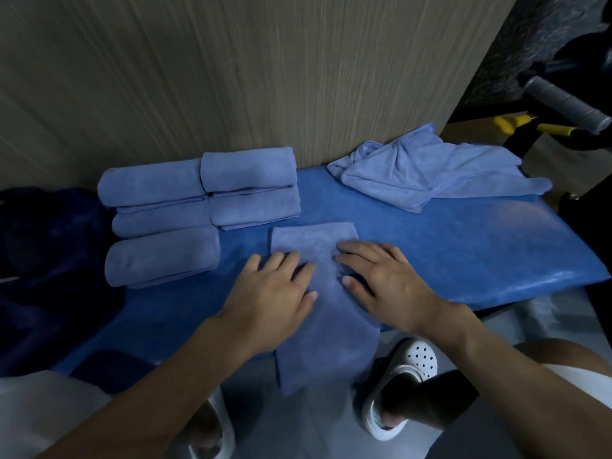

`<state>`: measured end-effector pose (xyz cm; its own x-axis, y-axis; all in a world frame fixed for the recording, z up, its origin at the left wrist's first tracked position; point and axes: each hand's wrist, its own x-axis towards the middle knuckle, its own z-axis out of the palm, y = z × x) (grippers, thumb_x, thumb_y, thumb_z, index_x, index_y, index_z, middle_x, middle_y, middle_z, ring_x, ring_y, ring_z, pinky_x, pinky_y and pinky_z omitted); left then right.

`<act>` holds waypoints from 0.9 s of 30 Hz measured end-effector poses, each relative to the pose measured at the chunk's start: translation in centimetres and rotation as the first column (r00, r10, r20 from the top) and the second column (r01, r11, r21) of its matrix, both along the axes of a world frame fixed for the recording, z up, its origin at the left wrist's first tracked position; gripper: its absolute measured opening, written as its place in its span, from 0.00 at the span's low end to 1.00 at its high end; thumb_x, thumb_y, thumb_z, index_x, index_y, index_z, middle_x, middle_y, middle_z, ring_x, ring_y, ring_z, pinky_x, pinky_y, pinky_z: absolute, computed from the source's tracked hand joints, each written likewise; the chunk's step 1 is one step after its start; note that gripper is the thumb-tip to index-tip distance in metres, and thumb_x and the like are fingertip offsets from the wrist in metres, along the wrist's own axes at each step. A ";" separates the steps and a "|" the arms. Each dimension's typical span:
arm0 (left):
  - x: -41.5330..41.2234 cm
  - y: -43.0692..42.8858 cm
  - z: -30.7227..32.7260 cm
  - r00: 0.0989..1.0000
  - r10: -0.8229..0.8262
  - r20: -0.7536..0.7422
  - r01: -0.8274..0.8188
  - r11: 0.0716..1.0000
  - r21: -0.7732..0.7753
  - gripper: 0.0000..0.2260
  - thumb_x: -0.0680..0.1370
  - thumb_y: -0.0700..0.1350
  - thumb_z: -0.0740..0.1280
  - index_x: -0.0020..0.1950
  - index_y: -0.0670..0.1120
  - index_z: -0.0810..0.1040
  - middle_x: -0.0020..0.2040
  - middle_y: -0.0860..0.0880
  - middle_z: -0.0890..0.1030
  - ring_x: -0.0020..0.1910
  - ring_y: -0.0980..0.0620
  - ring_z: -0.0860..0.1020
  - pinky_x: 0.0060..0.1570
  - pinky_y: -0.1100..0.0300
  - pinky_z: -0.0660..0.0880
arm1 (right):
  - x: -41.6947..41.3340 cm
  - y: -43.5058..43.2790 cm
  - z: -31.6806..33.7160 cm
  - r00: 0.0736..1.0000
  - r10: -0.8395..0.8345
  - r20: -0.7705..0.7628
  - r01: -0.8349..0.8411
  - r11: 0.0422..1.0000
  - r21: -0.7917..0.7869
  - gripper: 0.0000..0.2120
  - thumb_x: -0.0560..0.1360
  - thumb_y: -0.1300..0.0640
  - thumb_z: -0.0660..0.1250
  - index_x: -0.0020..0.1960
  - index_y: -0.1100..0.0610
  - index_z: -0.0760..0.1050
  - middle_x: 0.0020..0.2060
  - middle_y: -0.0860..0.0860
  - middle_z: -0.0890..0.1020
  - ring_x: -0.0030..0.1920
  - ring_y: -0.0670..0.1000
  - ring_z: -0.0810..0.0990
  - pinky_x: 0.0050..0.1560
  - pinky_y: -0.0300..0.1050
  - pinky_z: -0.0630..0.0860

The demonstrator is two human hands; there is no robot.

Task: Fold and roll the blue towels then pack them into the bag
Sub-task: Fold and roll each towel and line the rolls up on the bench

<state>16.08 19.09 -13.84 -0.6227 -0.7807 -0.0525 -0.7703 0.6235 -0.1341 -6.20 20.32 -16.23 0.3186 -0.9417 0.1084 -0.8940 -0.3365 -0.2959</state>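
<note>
A blue towel [326, 326] folded into a long strip lies across the blue padded bench [447, 246], its near end hanging over the front edge. My left hand [271, 293] and my right hand [384, 279] press flat on the strip side by side, fingers straight. Several rolled blue towels [198, 210] sit stacked in rows at the back left of the bench. A loose pile of unfolded blue towels [430, 167] lies at the back right. A dark navy bag [49, 260] sits at the left end.
A wood-grain wall [231, 77] stands right behind the bench. At the right stands a dark frame with a grey foam roller bar [566, 104] and yellow parts. My feet in white clogs [400, 385] are on the grey floor below the bench edge.
</note>
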 end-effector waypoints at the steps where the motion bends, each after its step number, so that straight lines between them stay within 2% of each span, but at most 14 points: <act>1: 0.6 0.0 -0.2 0.999 -0.013 -0.052 0.010 0.999 -0.043 0.23 0.80 0.56 0.50 0.65 0.47 0.75 0.61 0.47 0.77 0.56 0.45 0.76 0.49 0.48 0.69 | 0.3 -0.1 -0.1 1.000 0.012 0.029 -0.012 1.000 -0.018 0.21 0.76 0.45 0.55 0.63 0.51 0.77 0.66 0.47 0.75 0.66 0.47 0.72 0.64 0.48 0.63; 3: 1.6 -0.2 -0.8 0.984 0.011 -0.180 -0.022 0.998 -0.063 0.19 0.79 0.54 0.53 0.60 0.47 0.77 0.57 0.49 0.77 0.52 0.45 0.76 0.46 0.50 0.69 | 1.0 -0.3 -0.1 0.995 -0.034 0.090 0.038 0.998 -0.044 0.21 0.76 0.44 0.55 0.62 0.51 0.77 0.65 0.48 0.75 0.64 0.51 0.72 0.61 0.52 0.67; 5: 2.2 -0.7 -1.6 0.923 0.149 -0.356 -0.162 0.987 -0.005 0.15 0.79 0.50 0.61 0.60 0.44 0.77 0.57 0.46 0.76 0.52 0.43 0.75 0.47 0.49 0.73 | 1.3 -0.9 0.1 0.975 -0.170 0.147 0.177 0.983 -0.038 0.23 0.75 0.42 0.56 0.62 0.53 0.75 0.62 0.50 0.76 0.59 0.55 0.73 0.56 0.55 0.71; 6: 2.3 -0.9 -1.8 0.873 0.243 -0.423 -0.244 0.968 0.051 0.16 0.78 0.48 0.66 0.61 0.41 0.76 0.58 0.44 0.75 0.53 0.41 0.75 0.49 0.47 0.75 | 1.3 -1.3 0.3 0.954 -0.247 0.171 0.253 0.967 -0.013 0.23 0.75 0.41 0.58 0.63 0.54 0.74 0.60 0.52 0.76 0.58 0.56 0.73 0.56 0.55 0.70; 9: 1.8 -1.6 -2.0 0.777 0.438 -0.453 -0.386 0.899 0.207 0.27 0.76 0.48 0.70 0.70 0.36 0.70 0.59 0.40 0.73 0.56 0.40 0.72 0.57 0.47 0.73 | 1.2 -2.4 0.4 0.902 -0.372 0.222 0.360 0.928 0.092 0.21 0.76 0.45 0.66 0.64 0.55 0.72 0.54 0.50 0.79 0.57 0.55 0.75 0.56 0.53 0.66; 12: 1.6 -2.5 -1.8 0.682 0.531 -0.503 -0.429 0.847 0.314 0.29 0.77 0.50 0.69 0.73 0.39 0.65 0.60 0.42 0.73 0.60 0.43 0.70 0.58 0.53 0.70 | 1.4 -3.1 0.4 0.887 -0.399 0.235 0.379 0.917 0.127 0.23 0.74 0.46 0.70 0.65 0.55 0.72 0.50 0.48 0.79 0.54 0.53 0.76 0.53 0.47 0.60; 14: 1.8 -3.1 -1.5 0.595 0.581 -0.555 -0.432 0.814 0.389 0.28 0.77 0.50 0.69 0.74 0.42 0.65 0.59 0.45 0.74 0.58 0.46 0.73 0.54 0.57 0.70 | 1.5 -3.5 0.6 0.882 -0.418 0.218 0.390 0.906 0.161 0.24 0.73 0.44 0.71 0.64 0.56 0.71 0.48 0.47 0.79 0.52 0.51 0.76 0.51 0.45 0.57; 17: 1.9 -3.7 -1.0 0.529 0.628 -0.571 -0.408 0.778 0.478 0.29 0.77 0.47 0.71 0.74 0.43 0.65 0.49 0.47 0.78 0.42 0.55 0.76 0.38 0.62 0.71 | 1.4 -4.2 1.1 0.881 -0.435 0.185 0.385 0.887 0.255 0.21 0.72 0.47 0.72 0.60 0.56 0.72 0.43 0.46 0.79 0.47 0.49 0.76 0.50 0.44 0.54; 19: 1.7 -3.9 -0.8 0.513 0.649 -0.562 -0.403 0.760 0.511 0.23 0.76 0.46 0.72 0.68 0.43 0.70 0.44 0.47 0.80 0.36 0.56 0.76 0.34 0.61 0.73 | 1.4 -4.4 1.3 0.883 -0.432 0.182 0.371 0.881 0.293 0.13 0.71 0.49 0.72 0.48 0.54 0.72 0.37 0.45 0.77 0.43 0.49 0.74 0.48 0.45 0.55; 21: 1.5 -4.2 -0.9 0.511 0.663 -0.548 -0.398 0.747 0.532 0.12 0.75 0.47 0.72 0.54 0.43 0.75 0.39 0.48 0.81 0.35 0.53 0.79 0.33 0.58 0.74 | 1.4 -4.5 1.2 0.883 -0.429 0.192 0.361 0.881 0.306 0.12 0.70 0.51 0.73 0.40 0.55 0.71 0.33 0.45 0.74 0.38 0.48 0.73 0.47 0.46 0.56; 24: 1.5 -4.3 -0.9 0.510 0.677 -0.531 -0.377 0.731 0.570 0.07 0.74 0.45 0.73 0.44 0.44 0.76 0.33 0.52 0.78 0.30 0.58 0.76 0.27 0.66 0.69 | 1.4 -4.4 1.1 0.882 -0.404 0.242 0.325 0.894 0.309 0.10 0.70 0.54 0.73 0.39 0.57 0.73 0.30 0.45 0.73 0.35 0.44 0.71 0.48 0.47 0.60; 27: 1.3 -4.5 -0.8 0.450 0.683 -0.575 -0.358 0.728 0.585 0.07 0.73 0.43 0.73 0.45 0.46 0.76 0.36 0.53 0.79 0.34 0.60 0.76 0.30 0.69 0.68 | 1.2 -4.0 1.8 0.804 -0.422 0.419 0.259 0.883 0.392 0.07 0.71 0.57 0.74 0.41 0.56 0.76 0.32 0.46 0.78 0.34 0.45 0.75 0.44 0.48 0.73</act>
